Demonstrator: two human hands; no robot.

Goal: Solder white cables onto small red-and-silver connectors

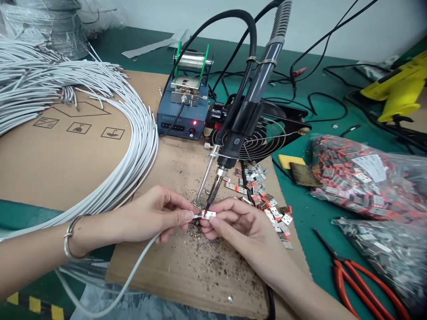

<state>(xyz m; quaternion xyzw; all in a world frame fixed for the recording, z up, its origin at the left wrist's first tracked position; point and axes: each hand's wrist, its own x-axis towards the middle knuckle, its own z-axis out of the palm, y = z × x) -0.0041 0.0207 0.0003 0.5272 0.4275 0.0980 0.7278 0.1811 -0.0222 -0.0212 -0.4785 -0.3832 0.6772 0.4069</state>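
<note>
Worked at a green table (307,218), over a cardboard sheet (158,275) littered with dark specks; had a thick bundle of white cables (147,133) curving round at the left, well apart from the work and probably better left there; relied on a soldering iron (263,73) mounted nose-down, leaving both palms free for the parts; pinched a small connector (210,215) between thumb and fingers of the right hand (247,226); pinched likewise with the left hand (150,215), thumb and fingertips clamped on a single white cable (143,254) close behind its end (197,216); had a slim feed tube (206,178) slanting down close by, probably worth lining up with the joint; held the connector directly below the iron's tip (210,200), between both sets of fingertips; could not make out contact or a sliver of gap there; seemed to need the cable's end pressed square against the metal, wrists braced on the sheet, and skin drawn back from the tip; called, most likely, for a brief touch of heat, then stillness until set, to avoid a dull or loose joint.
</note>
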